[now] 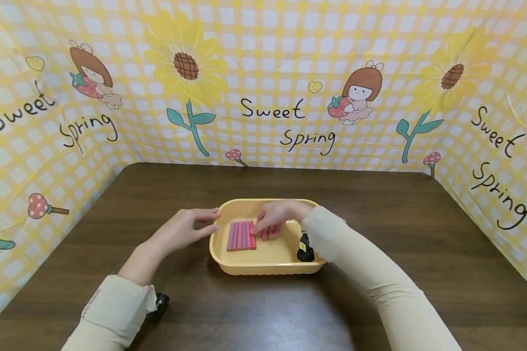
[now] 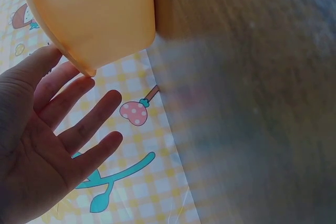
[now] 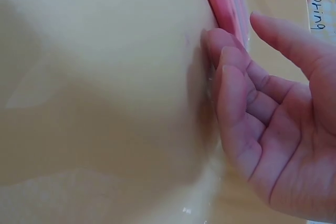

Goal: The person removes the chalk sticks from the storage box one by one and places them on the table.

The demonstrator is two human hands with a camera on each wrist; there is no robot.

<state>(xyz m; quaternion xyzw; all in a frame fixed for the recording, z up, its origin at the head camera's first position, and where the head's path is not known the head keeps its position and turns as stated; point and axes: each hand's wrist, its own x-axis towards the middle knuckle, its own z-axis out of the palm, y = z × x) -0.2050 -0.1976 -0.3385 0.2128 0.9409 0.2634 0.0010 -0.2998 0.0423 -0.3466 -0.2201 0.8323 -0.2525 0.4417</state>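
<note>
A row of pink and purple sticks (image 1: pixel 242 236) lies side by side in the left half of a yellow tray (image 1: pixel 268 268). My right hand (image 1: pixel 273 217) reaches into the tray just right of the row, its index fingertip at the rightmost pink stick. In the right wrist view, the fingers of the right hand (image 3: pixel 268 114) bend loosely beside the end of the pink sticks (image 3: pixel 223 3), with no object in the palm. At the tray's left end, my left hand (image 1: pixel 182 226) has thumb and fingertips against the rim; its other fingers (image 2: pixel 92 121) are spread and straight.
The tray stands on a dark wooden table (image 1: pixel 180 190). Behind and beside it hangs a yellow checked cloth (image 1: pixel 268 63) with printed sunflowers. A black wrist camera (image 1: pixel 305 251) under the right sleeve overlaps the tray's right end; another (image 1: pixel 160 304) sits at the left cuff.
</note>
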